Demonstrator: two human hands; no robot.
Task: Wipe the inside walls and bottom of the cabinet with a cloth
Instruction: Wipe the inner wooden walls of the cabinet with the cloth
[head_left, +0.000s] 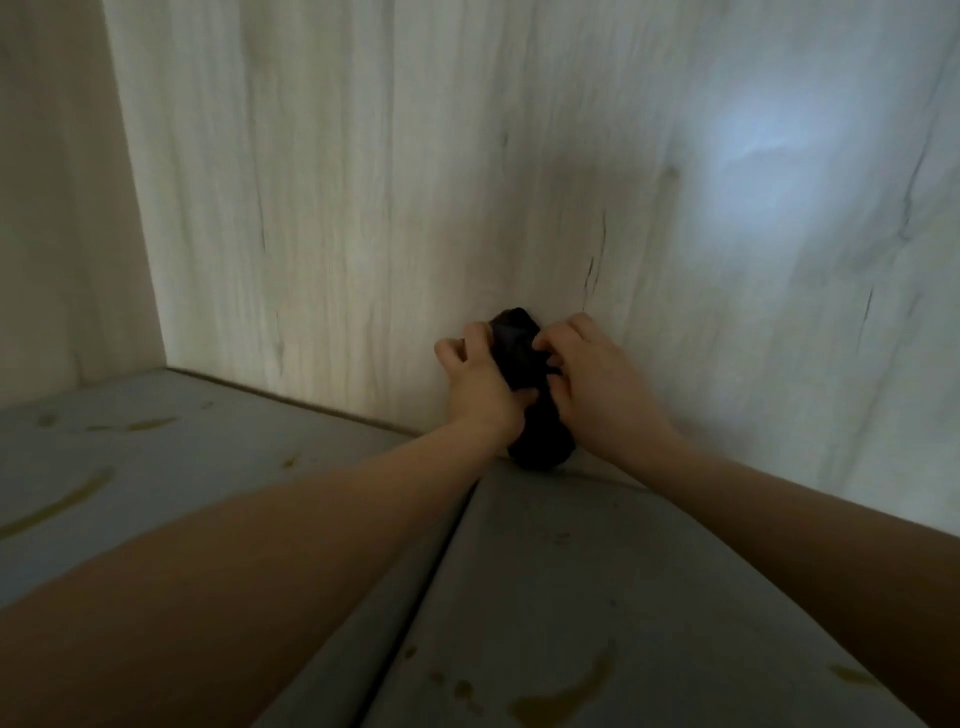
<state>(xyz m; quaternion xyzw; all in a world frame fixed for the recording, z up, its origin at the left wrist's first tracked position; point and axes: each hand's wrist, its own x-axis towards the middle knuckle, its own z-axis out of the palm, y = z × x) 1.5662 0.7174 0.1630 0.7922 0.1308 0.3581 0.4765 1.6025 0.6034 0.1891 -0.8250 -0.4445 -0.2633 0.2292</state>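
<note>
Stains (563, 688) dot the cabinet floor (571, 571) beneath 2 hands, left (480, 382) and right (597, 382), each grip grasping the cloth (524, 353).

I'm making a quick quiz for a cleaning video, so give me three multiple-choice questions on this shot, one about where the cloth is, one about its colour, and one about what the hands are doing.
1. Where is the cloth?
A. low against the back wall, near the seam with the bottom panel
B. hanging over the left side wall
C. lying flat at the front edge of the bottom

2. What colour is the cloth?
A. white
B. yellow
C. very dark, near black

3. How is the cloth held?
A. by the left hand alone
B. gripped by the left hand and the right hand, bunched between them
C. by no hand

Answers: 1 A, it sits just above the seam at the foot of the back wall. 2 C, it shows as a dark bundle. 3 B, fingers of both hands curl round it.
</note>
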